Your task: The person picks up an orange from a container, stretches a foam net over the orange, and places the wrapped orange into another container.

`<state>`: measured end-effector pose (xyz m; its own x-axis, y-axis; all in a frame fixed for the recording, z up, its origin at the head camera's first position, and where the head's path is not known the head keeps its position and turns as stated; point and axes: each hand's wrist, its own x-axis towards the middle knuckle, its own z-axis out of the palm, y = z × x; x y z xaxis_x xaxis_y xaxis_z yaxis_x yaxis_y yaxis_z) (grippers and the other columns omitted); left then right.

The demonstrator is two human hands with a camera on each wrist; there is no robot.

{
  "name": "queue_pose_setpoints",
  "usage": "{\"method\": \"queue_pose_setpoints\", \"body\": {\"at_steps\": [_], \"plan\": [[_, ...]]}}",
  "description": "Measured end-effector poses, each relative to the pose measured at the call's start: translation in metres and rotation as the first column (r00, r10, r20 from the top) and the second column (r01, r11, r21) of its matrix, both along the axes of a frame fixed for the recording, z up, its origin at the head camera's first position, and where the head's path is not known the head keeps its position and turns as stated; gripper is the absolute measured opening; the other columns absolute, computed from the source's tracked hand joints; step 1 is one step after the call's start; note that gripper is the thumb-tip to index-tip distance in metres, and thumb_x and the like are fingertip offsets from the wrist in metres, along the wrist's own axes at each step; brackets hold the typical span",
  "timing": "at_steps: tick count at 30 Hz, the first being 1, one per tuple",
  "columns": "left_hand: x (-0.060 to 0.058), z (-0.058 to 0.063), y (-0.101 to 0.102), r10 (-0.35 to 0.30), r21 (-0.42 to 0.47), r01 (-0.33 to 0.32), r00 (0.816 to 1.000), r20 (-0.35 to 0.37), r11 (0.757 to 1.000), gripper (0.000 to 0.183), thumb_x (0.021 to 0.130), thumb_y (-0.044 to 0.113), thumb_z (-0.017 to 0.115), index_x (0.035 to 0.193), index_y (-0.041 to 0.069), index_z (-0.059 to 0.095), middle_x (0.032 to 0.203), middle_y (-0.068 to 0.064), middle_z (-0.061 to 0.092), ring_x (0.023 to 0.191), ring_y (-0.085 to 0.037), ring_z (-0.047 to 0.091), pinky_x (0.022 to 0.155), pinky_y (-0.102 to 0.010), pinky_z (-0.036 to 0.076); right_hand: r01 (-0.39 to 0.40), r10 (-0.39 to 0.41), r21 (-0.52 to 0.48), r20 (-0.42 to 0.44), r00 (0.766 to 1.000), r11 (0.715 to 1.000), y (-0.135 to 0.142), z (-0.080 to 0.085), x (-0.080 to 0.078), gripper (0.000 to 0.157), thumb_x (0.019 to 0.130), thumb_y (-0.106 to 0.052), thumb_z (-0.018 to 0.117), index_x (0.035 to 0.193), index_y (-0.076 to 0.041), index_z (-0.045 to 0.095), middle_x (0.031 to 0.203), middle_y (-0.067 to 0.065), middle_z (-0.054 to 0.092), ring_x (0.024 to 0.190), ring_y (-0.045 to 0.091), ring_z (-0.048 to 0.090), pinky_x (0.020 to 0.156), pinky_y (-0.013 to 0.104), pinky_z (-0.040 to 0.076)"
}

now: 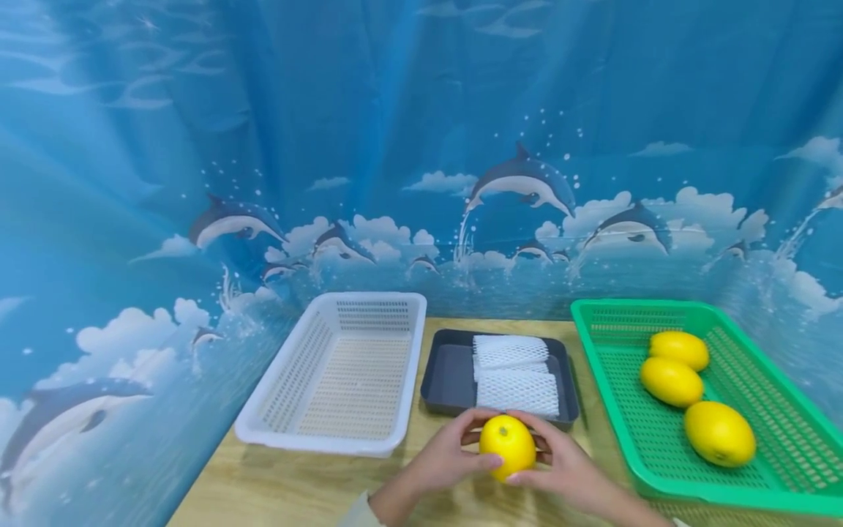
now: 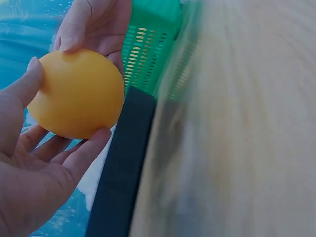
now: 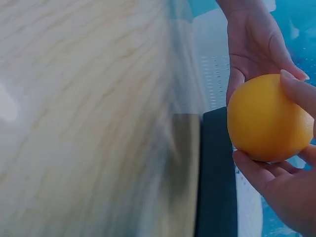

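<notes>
Two bare hands cradle a yellow fruit at the lower centre of the head view, the left hand (image 1: 451,457) and right hand (image 1: 568,468) on either side of the fruit (image 1: 507,446). The fingers of both hands curl round it, spread only as wide as the fruit itself. Directly beyond sits a dark tray (image 1: 451,369), with white nets (image 1: 516,395) on its right side.

A white basket (image 1: 356,388) stands left of centre on the wood-grain desk (image 1: 309,487); at lower right, a green basket (image 1: 658,443) holds three more fruits (image 1: 672,382). Dolphins (image 1: 523,179) leap across the blue curtain (image 1: 369,110) behind.

The head view alone shows the fruit's stem scar and the trio at right. The left wrist view, with the green basket at top, catches fingertips against the fruit's lower side. The right wrist view instead has the white basket at upper right, plus a bright glare at the desk's left edge.
</notes>
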<state>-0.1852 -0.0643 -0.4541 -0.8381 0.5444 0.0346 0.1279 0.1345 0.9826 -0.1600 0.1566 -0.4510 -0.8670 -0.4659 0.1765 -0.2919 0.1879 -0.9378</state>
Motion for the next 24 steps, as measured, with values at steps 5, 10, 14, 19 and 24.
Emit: {"method": "queue_pose_setpoints", "body": {"at_steps": [5, 10, 14, 19, 24], "plan": [[0.001, -0.010, -0.002, -0.001, -0.007, 0.001, 1.000, 0.004, 1.000, 0.050, 0.087, 0.018, 0.074, 0.131, 0.011, 0.051, 0.133, -0.003, 0.054, 0.116, -0.018, 0.057, 0.088, -0.026, 0.054, -0.001, 0.001, 0.057, 0.002, 1.000, 0.998, -0.001, -0.009, -0.002, 0.078, 0.082, -0.020, 0.079, 0.143, 0.004, 0.037, 0.140, 0.030, 0.044, 0.111, 0.012, 0.060, 0.090, 0.021, 0.051], [0.002, -0.014, -0.002, -0.006, -0.032, 0.006, 1.000, -0.015, 0.999, 0.052, 0.087, 0.016, 0.074, 0.133, 0.009, 0.050, 0.135, -0.006, 0.053, 0.118, -0.021, 0.056, 0.091, -0.025, 0.052, 0.004, -0.005, 0.091, 0.011, 1.000, 0.996, -0.001, -0.013, -0.002, 0.079, 0.080, -0.024, 0.080, 0.143, 0.001, 0.038, 0.141, 0.027, 0.044, 0.116, 0.026, 0.059, 0.093, 0.022, 0.049], [0.003, -0.018, -0.004, -0.008, -0.054, 0.007, 1.000, -0.017, 0.999, 0.053, 0.088, 0.016, 0.074, 0.135, 0.009, 0.050, 0.136, -0.007, 0.053, 0.120, -0.022, 0.055, 0.093, -0.026, 0.051, -0.012, 0.008, 0.106, 0.039, 0.999, 0.994, -0.001, -0.017, -0.004, 0.080, 0.080, -0.026, 0.080, 0.144, 0.000, 0.037, 0.142, 0.026, 0.044, 0.118, 0.033, 0.056, 0.094, 0.030, 0.050], [0.002, -0.021, -0.006, -0.018, -0.043, 0.017, 1.000, -0.015, 0.999, 0.054, 0.088, 0.015, 0.073, 0.136, 0.008, 0.049, 0.138, -0.008, 0.052, 0.120, -0.021, 0.055, 0.093, -0.026, 0.052, -0.012, 0.007, 0.114, 0.042, 0.999, 0.993, -0.003, -0.022, -0.005, 0.081, 0.079, -0.027, 0.080, 0.144, -0.001, 0.037, 0.142, 0.025, 0.045, 0.119, 0.030, 0.056, 0.095, 0.034, 0.050], [0.001, -0.023, -0.006, -0.017, -0.044, 0.016, 1.000, -0.022, 0.999, 0.054, 0.088, 0.014, 0.073, 0.136, 0.007, 0.050, 0.137, -0.008, 0.052, 0.120, -0.019, 0.055, 0.094, -0.026, 0.050, -0.009, 0.002, 0.117, 0.060, 0.998, 0.993, -0.004, -0.022, -0.006, 0.082, 0.079, -0.027, 0.081, 0.143, -0.001, 0.037, 0.142, 0.026, 0.044, 0.120, 0.034, 0.054, 0.095, 0.037, 0.050]]}}
